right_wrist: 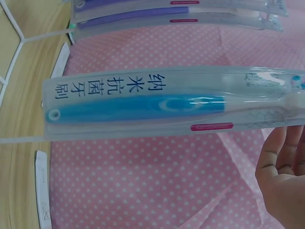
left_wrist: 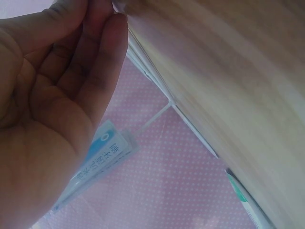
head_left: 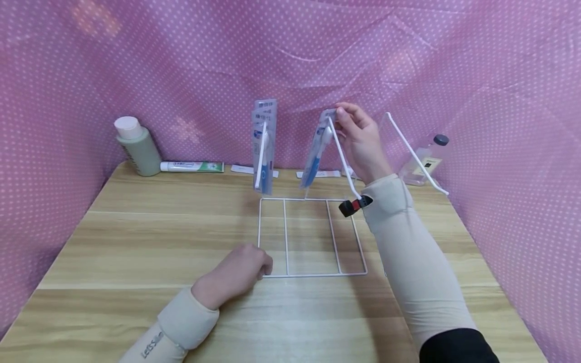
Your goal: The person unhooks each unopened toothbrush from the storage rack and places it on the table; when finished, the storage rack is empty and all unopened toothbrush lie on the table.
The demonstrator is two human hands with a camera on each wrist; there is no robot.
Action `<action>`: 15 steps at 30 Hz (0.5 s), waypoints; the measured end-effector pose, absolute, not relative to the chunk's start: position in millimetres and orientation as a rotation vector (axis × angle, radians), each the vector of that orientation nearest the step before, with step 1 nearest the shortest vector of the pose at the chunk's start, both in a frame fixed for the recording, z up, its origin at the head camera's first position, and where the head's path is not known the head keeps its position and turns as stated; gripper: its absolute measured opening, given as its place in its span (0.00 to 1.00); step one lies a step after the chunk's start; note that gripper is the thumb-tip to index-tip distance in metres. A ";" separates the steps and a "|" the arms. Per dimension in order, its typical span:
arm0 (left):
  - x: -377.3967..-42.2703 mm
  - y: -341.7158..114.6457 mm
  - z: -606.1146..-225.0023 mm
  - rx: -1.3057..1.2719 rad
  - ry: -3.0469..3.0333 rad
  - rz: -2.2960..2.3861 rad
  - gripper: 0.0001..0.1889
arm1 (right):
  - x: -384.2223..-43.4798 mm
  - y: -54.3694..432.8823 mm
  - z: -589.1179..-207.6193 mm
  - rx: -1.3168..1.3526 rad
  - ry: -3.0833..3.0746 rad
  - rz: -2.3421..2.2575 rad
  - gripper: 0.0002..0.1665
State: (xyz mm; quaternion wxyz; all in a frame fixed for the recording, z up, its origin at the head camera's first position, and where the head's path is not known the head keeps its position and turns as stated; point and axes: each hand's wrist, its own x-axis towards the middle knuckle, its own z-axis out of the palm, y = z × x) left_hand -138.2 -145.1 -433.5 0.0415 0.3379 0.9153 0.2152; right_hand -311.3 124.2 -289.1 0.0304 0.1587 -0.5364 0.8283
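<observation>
A white wire rack (head_left: 312, 275) with upright angled arms stands on the table. My left hand (head_left: 238, 269) grips its front left corner; in the left wrist view the thumb and fingers of that hand (left_wrist: 62, 95) come together at the rack's edge. Near the top of the middle arm, my right hand (head_left: 360, 138) pinches the upper edge of a clear-packaged toothbrush (head_left: 316, 151). Its blue handle shows through the pack in the right wrist view (right_wrist: 138, 107). Several more packaged toothbrushes (head_left: 265, 146) hang on the left arm, some with purple handles (right_wrist: 133, 16).
At the table's back left are a green bottle with a white cap (head_left: 144, 151) and a toothpaste tube (head_left: 192, 167). Flat white strips (head_left: 320, 174) lie along the back edge. A clear bottle with a black cap (head_left: 424, 161) stands behind the rack's right arm (head_left: 415, 154). Pink dotted cloth surrounds the table.
</observation>
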 end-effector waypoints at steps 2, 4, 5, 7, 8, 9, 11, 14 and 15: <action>-138.0 -144.9 -432.7 1.028 2.797 0.656 0.14 | -311.0 125.4 -289.9 0.477 -1.678 2.553 0.06; -137.8 -145.0 -431.9 1.026 2.796 0.653 0.14 | -310.6 125.9 -290.6 0.469 -1.715 2.550 0.06; -137.7 -145.2 -431.8 1.023 2.796 0.651 0.14 | -310.3 125.8 -291.0 0.469 -1.742 2.537 0.06; -137.6 -145.3 -431.5 1.019 2.796 0.651 0.14 | -308.9 125.6 -291.5 0.472 -1.784 2.512 0.07; -137.6 -145.2 -431.2 1.012 2.794 0.652 0.14 | -307.7 125.5 -291.6 0.477 -1.807 2.490 0.07; -137.6 -145.0 -431.2 1.009 2.792 0.655 0.14 | -306.4 125.8 -291.8 0.481 -1.822 2.476 0.07; -137.7 -144.6 -431.6 1.000 2.784 0.658 0.13 | -302.3 126.5 -291.8 0.482 -1.846 2.431 0.06; -137.7 -144.0 -431.8 0.985 2.776 0.663 0.13 | -294.0 129.7 -291.2 0.489 -1.888 2.354 0.05; -137.6 -144.0 -431.9 0.980 2.774 0.666 0.13 | -290.3 131.5 -290.9 0.494 -1.909 2.326 0.05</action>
